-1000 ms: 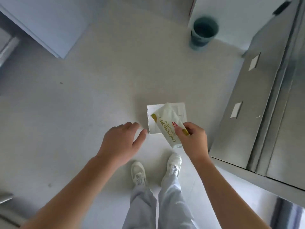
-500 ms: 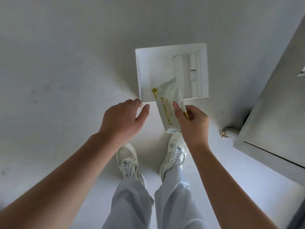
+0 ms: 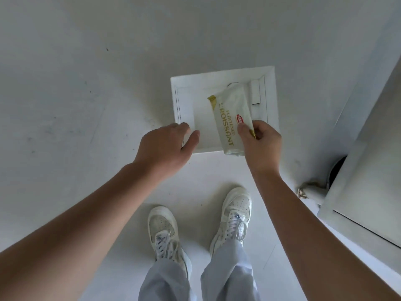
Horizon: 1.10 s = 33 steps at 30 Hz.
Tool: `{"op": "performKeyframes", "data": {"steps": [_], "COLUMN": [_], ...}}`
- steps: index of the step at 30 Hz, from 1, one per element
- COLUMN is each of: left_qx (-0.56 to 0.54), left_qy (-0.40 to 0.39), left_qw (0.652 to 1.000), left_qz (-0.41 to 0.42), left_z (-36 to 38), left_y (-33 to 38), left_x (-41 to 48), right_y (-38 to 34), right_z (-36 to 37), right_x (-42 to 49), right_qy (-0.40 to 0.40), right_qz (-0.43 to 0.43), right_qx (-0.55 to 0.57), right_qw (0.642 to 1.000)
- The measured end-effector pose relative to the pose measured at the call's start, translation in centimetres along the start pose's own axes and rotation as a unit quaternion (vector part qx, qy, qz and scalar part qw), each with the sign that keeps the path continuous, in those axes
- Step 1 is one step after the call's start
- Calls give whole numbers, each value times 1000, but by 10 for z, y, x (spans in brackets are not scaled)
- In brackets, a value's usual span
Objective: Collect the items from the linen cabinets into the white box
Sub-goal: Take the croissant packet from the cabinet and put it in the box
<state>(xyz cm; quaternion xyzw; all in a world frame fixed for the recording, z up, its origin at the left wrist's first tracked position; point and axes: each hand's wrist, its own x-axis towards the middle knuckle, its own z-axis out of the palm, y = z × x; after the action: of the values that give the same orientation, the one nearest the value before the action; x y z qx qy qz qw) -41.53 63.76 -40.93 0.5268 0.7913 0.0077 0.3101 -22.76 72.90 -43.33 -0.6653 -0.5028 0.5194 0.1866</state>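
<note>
Croissant packet (image 3: 231, 118), pinched in right hand (image 3: 261, 146) grip over white box (image 3: 221, 73) on floor (left hand (image 3: 167, 148) grip slack, empty, at near corner): best lowered flat inside before letting go, lest it catch the rim

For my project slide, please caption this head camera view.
Right hand holds a croissant packet over the white box on the floor; empty left hand hovers near its corner.
</note>
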Motion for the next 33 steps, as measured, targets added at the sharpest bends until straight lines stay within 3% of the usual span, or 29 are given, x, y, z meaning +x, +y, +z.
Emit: {"op": "performKeyframes", "data": {"steps": [13, 26, 33], "left_qx": [25, 31, 50], "left_qy": [-7, 2, 18], "left_qw": [1000, 999, 998], "left_qz": [1, 12, 19], "left_z": [24, 26, -8], "left_y": [22, 39, 54], "left_x": [40, 43, 38], "right_y": [53, 66, 27], "right_z": [-7, -19, -39], "right_x": [79, 85, 61], "right_qy": [93, 31, -41], "right_qz": [47, 44, -18], "right_qx": [-123, -152, -128], "right_qw": [987, 987, 991]}}
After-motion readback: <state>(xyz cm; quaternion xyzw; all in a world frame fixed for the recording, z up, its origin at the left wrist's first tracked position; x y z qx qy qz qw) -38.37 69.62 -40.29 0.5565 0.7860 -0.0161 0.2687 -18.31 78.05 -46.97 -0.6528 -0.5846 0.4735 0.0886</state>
